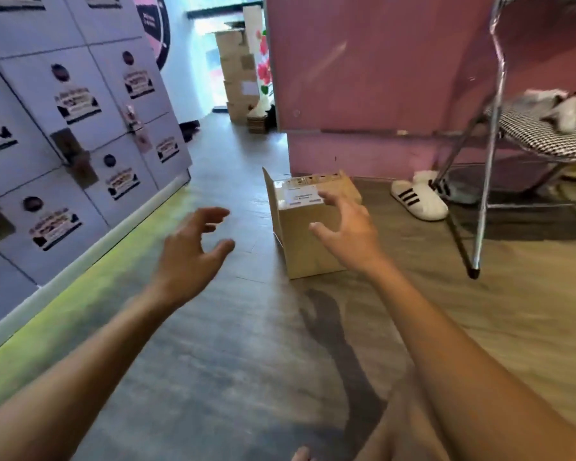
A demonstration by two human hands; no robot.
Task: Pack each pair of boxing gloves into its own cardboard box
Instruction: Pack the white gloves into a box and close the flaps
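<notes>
A brown cardboard box (308, 242) stands on the wooden floor ahead of me, a white shipping label on its top and one flap sticking up at its left side. My right hand (345, 229) hovers in front of the box with fingers spread, holding nothing; whether it touches the box is unclear. My left hand (188, 251) is held out over the floor to the left of the box, fingers loosely spread and empty. No boxing gloves are in view.
A wall of grey lockers (77, 134) runs along the left. A pink wall (373, 78) stands behind the box. A metal-legged chair (486, 181) with a checked seat and white striped shoes (418, 199) sit at the right. Stacked cardboard boxes (238, 74) fill the far corridor.
</notes>
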